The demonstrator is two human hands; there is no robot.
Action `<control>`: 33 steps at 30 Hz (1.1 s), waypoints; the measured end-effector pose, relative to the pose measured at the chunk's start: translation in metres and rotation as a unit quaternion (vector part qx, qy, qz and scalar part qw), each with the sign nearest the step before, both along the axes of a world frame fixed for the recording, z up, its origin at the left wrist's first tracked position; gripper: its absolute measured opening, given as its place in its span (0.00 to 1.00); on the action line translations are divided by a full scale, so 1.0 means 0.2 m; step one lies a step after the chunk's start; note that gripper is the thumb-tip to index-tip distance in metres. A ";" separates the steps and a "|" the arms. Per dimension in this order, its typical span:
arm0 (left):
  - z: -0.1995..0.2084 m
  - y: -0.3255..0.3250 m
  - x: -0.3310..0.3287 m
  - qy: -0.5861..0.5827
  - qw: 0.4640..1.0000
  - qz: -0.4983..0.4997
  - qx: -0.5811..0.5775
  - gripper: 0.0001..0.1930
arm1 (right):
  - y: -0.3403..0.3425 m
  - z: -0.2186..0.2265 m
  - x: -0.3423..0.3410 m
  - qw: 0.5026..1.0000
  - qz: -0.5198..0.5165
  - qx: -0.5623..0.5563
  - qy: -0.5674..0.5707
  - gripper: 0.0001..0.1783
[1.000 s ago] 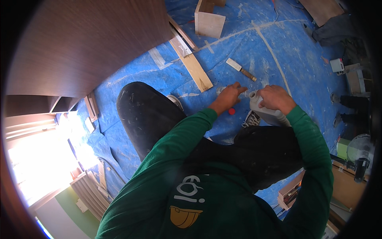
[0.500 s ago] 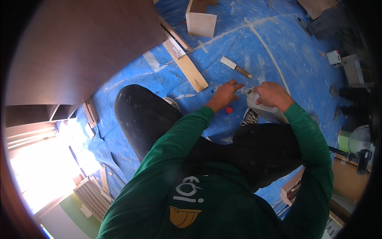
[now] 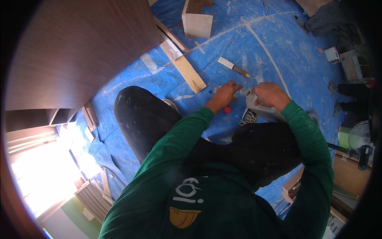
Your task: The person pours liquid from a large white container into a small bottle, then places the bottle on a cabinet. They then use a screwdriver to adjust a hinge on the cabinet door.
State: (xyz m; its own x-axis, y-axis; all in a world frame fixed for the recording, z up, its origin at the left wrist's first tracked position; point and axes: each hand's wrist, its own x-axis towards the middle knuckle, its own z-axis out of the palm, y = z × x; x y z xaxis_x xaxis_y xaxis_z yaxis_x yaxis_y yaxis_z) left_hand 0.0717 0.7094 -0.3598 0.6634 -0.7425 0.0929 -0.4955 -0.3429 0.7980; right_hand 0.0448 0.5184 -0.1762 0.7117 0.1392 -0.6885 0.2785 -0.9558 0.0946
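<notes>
My right hand (image 3: 271, 95) grips the handle of a pale grey plastic jug (image 3: 266, 110), which stands tilted beside my shoe (image 3: 249, 117). The jug's round mouth is uncapped and faces my left hand. Just left of that mouth, my left hand (image 3: 225, 95) has its fingers drawn together in a pinch. Something small and pale shows at its fingertips, too small to name. On the blue sheet below it lies a red cap (image 3: 227, 110). Beyond both hands rests a flat tool (image 3: 240, 71) with a whitish head and a wooden handle.
Blue plastic sheeting (image 3: 223, 44) covers the floor. Wooden boards (image 3: 187, 71) lie ahead of my left knee, near a large brown panel (image 3: 83, 51). An open wooden box (image 3: 197, 26) stands farther off. At right are a fan (image 3: 360, 137) and another person's dark-clothed legs (image 3: 352, 91).
The view has shifted slightly. Both hands keep nearly the same place, the right one still on the jug. At the far right, the other person's legs have moved a little.
</notes>
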 end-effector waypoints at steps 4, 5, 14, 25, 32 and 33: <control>0.01 0.00 0.00 0.006 1.000 0.000 0.004 0.36 | -0.01 0.00 0.00 1.000 -0.004 0.002 0.021 0.20; 0.01 0.00 0.00 0.007 1.000 -0.001 0.005 0.36 | -0.01 -0.01 0.00 1.000 -0.002 0.003 0.019 0.20; -0.01 -0.02 -0.01 0.016 1.000 0.002 -0.003 0.36 | -0.01 0.00 -0.01 1.000 -0.009 0.004 0.007 0.20; 0.04 -0.01 0.09 0.079 0.984 0.123 -0.100 0.37 | -0.19 0.06 -0.03 0.980 -0.134 0.136 -0.052 0.34; -0.10 0.04 0.18 0.153 0.967 0.186 -0.087 0.37 | -0.42 -0.38 -0.10 0.957 -0.177 0.207 -0.099 0.37; -0.13 0.05 0.19 0.145 0.967 0.192 -0.082 0.37 | -0.42 -0.42 -0.10 0.952 -0.178 0.222 -0.116 0.36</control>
